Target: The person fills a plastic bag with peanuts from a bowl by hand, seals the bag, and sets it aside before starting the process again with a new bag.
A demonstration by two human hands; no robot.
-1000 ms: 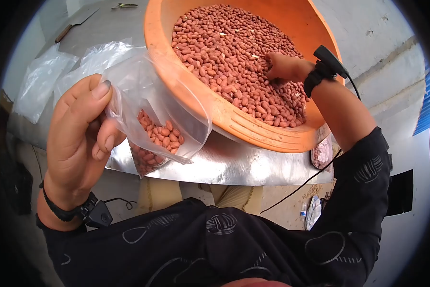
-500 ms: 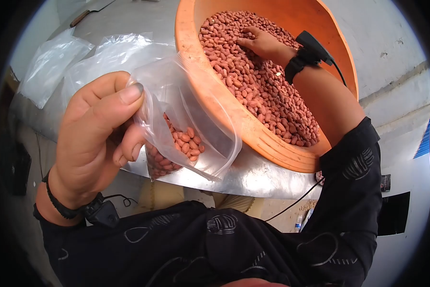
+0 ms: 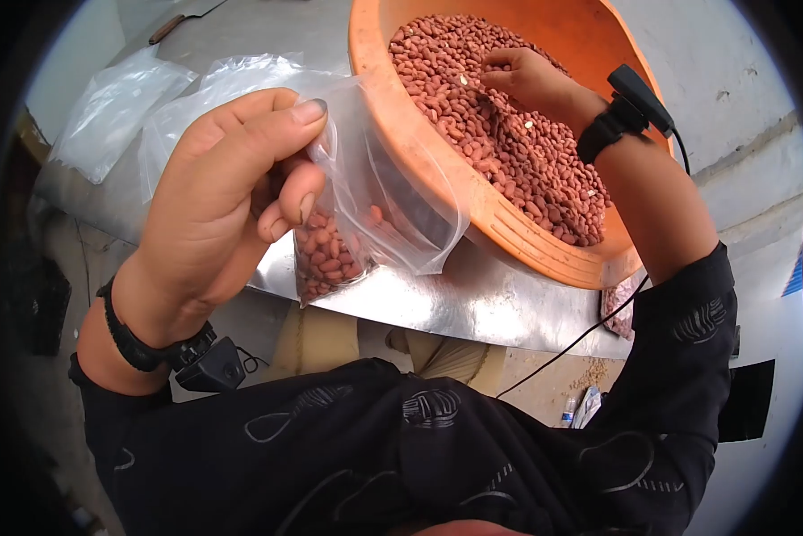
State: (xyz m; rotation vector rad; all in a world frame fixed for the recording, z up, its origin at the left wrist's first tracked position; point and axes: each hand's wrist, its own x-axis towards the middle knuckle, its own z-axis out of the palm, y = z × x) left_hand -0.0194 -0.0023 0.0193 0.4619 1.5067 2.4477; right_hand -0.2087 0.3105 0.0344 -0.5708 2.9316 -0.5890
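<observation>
My left hand [image 3: 241, 179] pinches the rim of a clear plastic bag [image 3: 401, 210], which hangs with its mouth open and some reddish peanuts [image 3: 326, 259] at the bottom. To the right, a large orange tub [image 3: 500, 228] leans tilted on the metal table, holding a heap of red-skinned peanuts [image 3: 473, 116]. Over the upper part of this heap is my right hand [image 3: 531, 80], its fingers curled round a few peanuts near the fingertips.
Flat empty plastic bags [image 3: 120, 107] lie on the metal table [image 3: 509, 313] at the left. A wooden-handled tool [image 3: 167, 29] is at the back left. A filled bag [image 3: 618, 308] sits below the tub's right side. A black cable crosses the table's front edge.
My right hand has lifted from the heap and its fingers have closed round some peanuts. The view has shifted, with my left hand and the bag now further right in the frame.
</observation>
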